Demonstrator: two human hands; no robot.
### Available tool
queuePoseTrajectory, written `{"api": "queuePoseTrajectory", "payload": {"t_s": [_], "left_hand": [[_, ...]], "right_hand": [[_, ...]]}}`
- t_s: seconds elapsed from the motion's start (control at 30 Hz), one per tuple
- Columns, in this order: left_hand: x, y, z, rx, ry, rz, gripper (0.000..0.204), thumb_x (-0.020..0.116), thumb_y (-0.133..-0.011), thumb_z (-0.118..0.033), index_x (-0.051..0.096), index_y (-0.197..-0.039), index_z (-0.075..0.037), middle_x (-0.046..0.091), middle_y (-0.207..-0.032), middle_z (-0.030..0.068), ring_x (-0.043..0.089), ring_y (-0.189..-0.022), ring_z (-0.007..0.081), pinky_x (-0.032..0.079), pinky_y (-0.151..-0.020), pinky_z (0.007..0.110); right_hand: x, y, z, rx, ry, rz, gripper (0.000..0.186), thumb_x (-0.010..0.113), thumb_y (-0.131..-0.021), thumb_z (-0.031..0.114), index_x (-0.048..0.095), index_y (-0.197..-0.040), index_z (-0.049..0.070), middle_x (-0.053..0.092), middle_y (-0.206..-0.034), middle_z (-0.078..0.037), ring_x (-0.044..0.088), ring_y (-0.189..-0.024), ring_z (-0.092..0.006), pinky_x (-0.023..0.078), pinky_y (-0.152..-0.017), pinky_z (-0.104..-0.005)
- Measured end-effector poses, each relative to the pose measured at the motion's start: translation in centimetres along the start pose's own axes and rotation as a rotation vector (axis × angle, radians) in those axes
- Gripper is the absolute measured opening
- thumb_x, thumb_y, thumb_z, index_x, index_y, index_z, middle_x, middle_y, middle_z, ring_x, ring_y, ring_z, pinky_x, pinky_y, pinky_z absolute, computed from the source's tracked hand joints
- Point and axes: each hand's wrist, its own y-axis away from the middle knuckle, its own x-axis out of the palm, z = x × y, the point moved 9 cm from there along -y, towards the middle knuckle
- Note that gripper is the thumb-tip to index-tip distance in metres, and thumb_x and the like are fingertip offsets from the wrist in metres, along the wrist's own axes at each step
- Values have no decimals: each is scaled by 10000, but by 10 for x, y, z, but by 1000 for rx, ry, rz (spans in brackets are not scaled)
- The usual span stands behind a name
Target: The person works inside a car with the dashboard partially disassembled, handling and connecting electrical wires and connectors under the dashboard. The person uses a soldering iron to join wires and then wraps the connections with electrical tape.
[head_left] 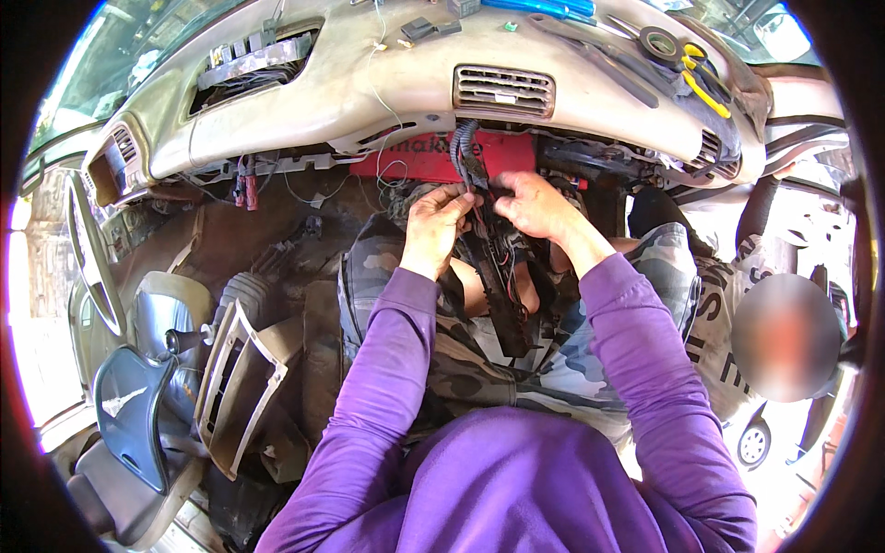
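A dark wiring harness (468, 155) in corrugated sleeve hangs from under the dashboard, and its loose wires run down between my knees. My left hand (435, 227) pinches thin wires of it between thumb and fingers. Close by on the right, my right hand (542, 206) has its fingers bent around the same bundle; its fingertips are partly hidden. Below both hands, the lower harness length (502, 300), dark and taped, with reddish wires along it, rests across my lap.
A beige dashboard (369, 83) spans the far side. On its right lie pliers with yellow handles (705, 88) and a roll of black tape (660, 42). A red case (387, 158) sits beneath. A loose trim frame (241, 387) stands left. Another person (737, 323) is at the right.
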Motion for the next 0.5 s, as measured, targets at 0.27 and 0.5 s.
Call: {"api": "queuePoseTrajectory", "payload": {"t_s": [0.27, 0.5], "left_hand": [[4, 7, -23, 101, -341, -139, 204, 694, -940, -131, 714, -1052, 38, 716, -871, 60, 639, -741, 95, 513, -654, 246], [4, 9, -30, 136, -471, -240, 217, 743, -885, -122, 718, -1028, 39, 730, -892, 84, 643, -733, 105, 514, -658, 258]], "right_hand": [[-5, 3, 30, 7, -14, -171, 211, 650, -923, 159, 695, -1067, 10, 727, -938, -209, 719, -902, -318, 550, -816, -393], [2, -7, 19, 97, -127, -163, 274, 682, -928, 187, 718, -1106, -19, 753, -965, -167, 717, -889, -242, 540, -813, -355]]}}
